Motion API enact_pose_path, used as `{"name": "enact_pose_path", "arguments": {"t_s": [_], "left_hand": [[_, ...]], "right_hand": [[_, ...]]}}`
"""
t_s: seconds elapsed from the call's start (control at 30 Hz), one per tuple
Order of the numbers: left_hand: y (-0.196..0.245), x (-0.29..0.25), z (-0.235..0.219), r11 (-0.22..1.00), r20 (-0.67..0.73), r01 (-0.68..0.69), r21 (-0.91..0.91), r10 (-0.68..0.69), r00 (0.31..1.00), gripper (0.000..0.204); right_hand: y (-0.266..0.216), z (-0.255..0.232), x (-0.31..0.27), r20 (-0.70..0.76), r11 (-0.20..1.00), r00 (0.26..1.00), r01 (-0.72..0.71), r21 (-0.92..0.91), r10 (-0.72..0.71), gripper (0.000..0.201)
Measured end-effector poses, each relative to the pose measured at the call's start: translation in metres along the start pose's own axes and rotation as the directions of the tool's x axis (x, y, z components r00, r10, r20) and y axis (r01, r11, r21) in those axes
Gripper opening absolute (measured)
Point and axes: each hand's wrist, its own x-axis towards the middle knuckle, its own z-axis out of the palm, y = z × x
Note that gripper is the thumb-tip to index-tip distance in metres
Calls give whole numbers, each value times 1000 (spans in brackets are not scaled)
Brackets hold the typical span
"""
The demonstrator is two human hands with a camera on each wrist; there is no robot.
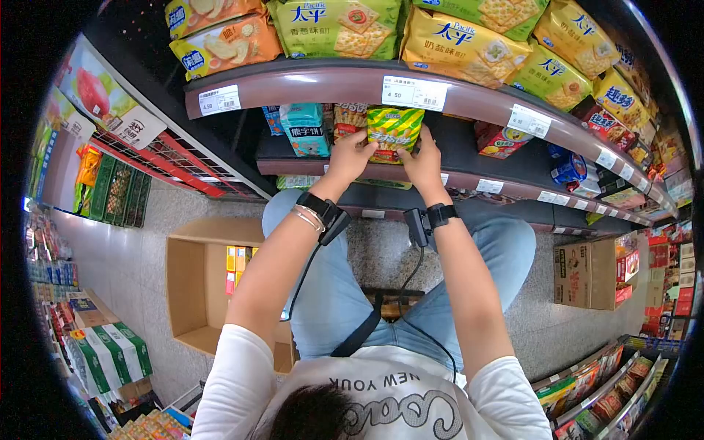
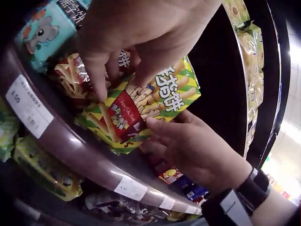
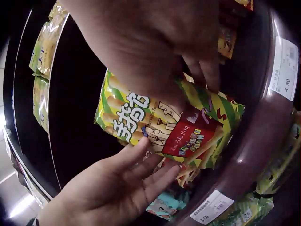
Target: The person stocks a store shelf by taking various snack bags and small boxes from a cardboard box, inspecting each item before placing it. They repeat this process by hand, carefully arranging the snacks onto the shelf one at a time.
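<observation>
Both hands hold a green-and-yellow striped bag of finger biscuits (image 1: 396, 126) upright at the lower shelf's front. My left hand (image 1: 349, 158) grips its left side, thumb on the front face. At the opposite side, my right hand (image 1: 425, 165) holds the bag between thumb and fingers. In the left wrist view, the right thumb lies on the printed front of the biscuit bag (image 2: 157, 101), with the other fingers partly hidden beneath it. Directly beside it stands a red-brown biscuit bag (image 1: 350, 121), and a teal bear-biscuit pack (image 1: 305, 128) is further left.
A shelf edge with price tags (image 1: 414, 93) runs above the hands, with cracker packs (image 1: 337, 29) on top. Red boxes (image 1: 500, 139) stand to the right on the lower shelf. An open carton (image 1: 194, 286) sits on the floor at left, another carton (image 1: 583, 275) at right.
</observation>
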Motion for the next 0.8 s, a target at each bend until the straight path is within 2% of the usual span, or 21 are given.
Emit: {"name": "enact_pose_path", "arguments": {"t_s": [0.1,0.2,0.3,0.4,0.5,0.6,0.8], "left_hand": [[15,0,4,967,10,222,-126,-222,975,27],[11,5,8,975,27,186,-118,-184,983,26],[-3,10,14,994,-30,75,-77,-77,997,26],[-1,12,12,997,-24,-6,82,8,1000,25],[-21,18,21,997,-80,-63,-44,60,995,25],[-6,15,19,999,-88,-40,7,40,995,27],[-5,18,21,996,-121,-58,72,67,990,27]], "right_hand": [[-1,0,1,-17,994,997,73,-82,-74,65],[-1,1,2,-16,991,997,70,-114,-72,68],[0,3,1,-15,992,997,72,-106,-74,75],[2,5,3,-14,989,996,81,-124,-84,81],[2,6,4,-20,987,996,83,-141,-86,81],[3,5,5,-30,987,995,85,-140,-90,81],[7,5,8,-12,986,995,96,-137,-99,81]]}}
